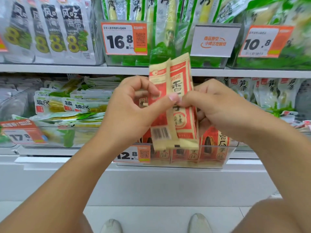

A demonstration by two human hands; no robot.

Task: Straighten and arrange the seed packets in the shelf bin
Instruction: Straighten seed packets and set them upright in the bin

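above the clear shelf bin point(225, 154), beige-and-red seed packets point(178, 105) upright, left hand point(134, 108) and right hand point(217, 106) pinching them

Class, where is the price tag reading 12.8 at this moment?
The 12.8 price tag is on the front left of the clear seed bin, lower centre, just below the left hand.

Bare forearms, sleeveless, pale knit shoes point(111, 226)

Grey seaweed packs point(50, 31) are standing on the upper shelf point(50, 68) at far left, with green bamboo-shoot packs point(168, 22) crowding clear bins to their right. Orange price tags reading 16.8 point(124, 38) and 10.8 point(264, 42) are hanging there, while two white shoes point(111, 226) are showing on the near floor.
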